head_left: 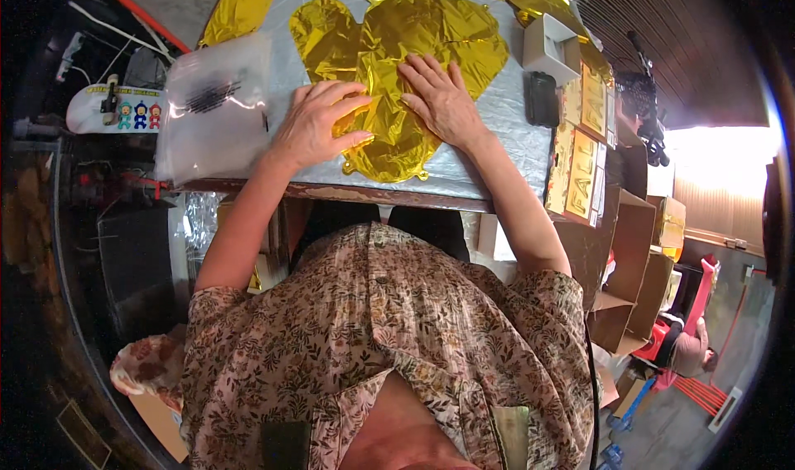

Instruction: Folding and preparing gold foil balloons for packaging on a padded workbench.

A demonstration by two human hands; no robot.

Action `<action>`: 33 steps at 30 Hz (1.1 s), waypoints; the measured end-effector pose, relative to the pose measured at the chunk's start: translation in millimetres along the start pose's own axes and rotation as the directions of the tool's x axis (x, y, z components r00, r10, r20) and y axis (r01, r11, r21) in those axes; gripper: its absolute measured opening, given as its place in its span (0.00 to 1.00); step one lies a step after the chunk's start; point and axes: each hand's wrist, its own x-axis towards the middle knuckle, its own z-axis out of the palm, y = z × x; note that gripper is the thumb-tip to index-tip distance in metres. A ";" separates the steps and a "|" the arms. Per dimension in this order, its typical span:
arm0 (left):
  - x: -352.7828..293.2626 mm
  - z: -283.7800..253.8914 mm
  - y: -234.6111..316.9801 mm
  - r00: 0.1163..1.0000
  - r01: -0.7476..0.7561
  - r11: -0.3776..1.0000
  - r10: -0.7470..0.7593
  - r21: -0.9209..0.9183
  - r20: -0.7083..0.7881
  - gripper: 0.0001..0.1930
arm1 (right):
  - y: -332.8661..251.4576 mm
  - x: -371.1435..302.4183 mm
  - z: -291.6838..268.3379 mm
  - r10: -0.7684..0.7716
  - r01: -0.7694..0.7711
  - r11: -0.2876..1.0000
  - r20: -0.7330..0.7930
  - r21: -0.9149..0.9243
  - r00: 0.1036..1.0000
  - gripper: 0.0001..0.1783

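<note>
A flat, wrinkled gold foil balloon [435, 35] lies on the silvery covered table [517, 151] in front of me. It has small tabs along its edge, and one lobe at its left side is partly folded over. My right hand [440, 104] rests flat on the middle of the foil with its fingers stretched out. Over the foil's left edge, my left hand [319, 122] curves its fingers, thumb apart from them, with gold foil showing in the gap. Neither hand grips anything that I can make out.
Clear plastic bags [214, 130] lie stacked at the table's left. On the right stand a white open box [550, 49], a black case [542, 99] and patterned boxes [580, 172]. More gold foil [240, 10] lies at the back. Cardboard boxes [633, 255] stand beyond the table's right side.
</note>
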 end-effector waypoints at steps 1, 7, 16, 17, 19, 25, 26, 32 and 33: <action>-0.8 -0.2 0.4 1.000 -0.002 1.000 0.002 0.000 -0.001 0.28 | -0.1 0.3 0.5 0.001 -0.001 1.000 -0.001 -0.002 1.000 0.32; 0.0 -1.2 0.9 1.000 0.011 1.000 -0.011 -0.015 0.019 0.29 | 21.7 26.3 1.9 0.096 -0.104 0.992 -0.093 -0.078 0.991 0.31; -1.0 2.3 -2.4 0.999 0.018 0.999 -0.019 -0.038 -0.029 0.28 | 68.6 47.4 9.1 0.150 -0.151 0.989 -0.078 -0.002 0.986 0.28; -0.7 1.8 -1.5 0.999 0.029 0.999 -0.030 -0.034 -0.029 0.28 | 66.6 46.1 9.6 0.143 -0.143 0.990 -0.074 0.005 0.987 0.28; 0.0 0.3 0.4 0.999 0.031 0.999 -0.032 -0.042 -0.026 0.28 | 61.6 41.6 11.0 0.169 -0.169 0.986 -0.154 0.018 0.974 0.28; -3.2 1.6 -2.0 0.999 0.038 0.998 -0.039 -0.043 -0.022 0.29 | 10.4 1.2 2.3 0.219 -0.228 0.971 -0.114 -0.076 0.969 0.31; -4.0 0.8 -1.8 0.999 0.043 0.998 -0.044 -0.045 -0.022 0.29 | 2.6 -5.7 2.1 0.211 -0.220 0.971 -0.095 -0.092 0.973 0.32; -2.0 10.4 -11.7 0.986 0.052 0.999 -0.050 0.008 -0.160 0.25 | -26.3 -24.3 -1.3 0.160 -0.163 0.981 -0.039 -0.105 0.986 0.33; -2.2 10.8 -15.9 0.977 0.051 0.998 -0.043 0.035 -0.209 0.24 | -26.2 -25.5 -0.3 0.158 -0.161 0.982 -0.042 -0.101 0.987 0.32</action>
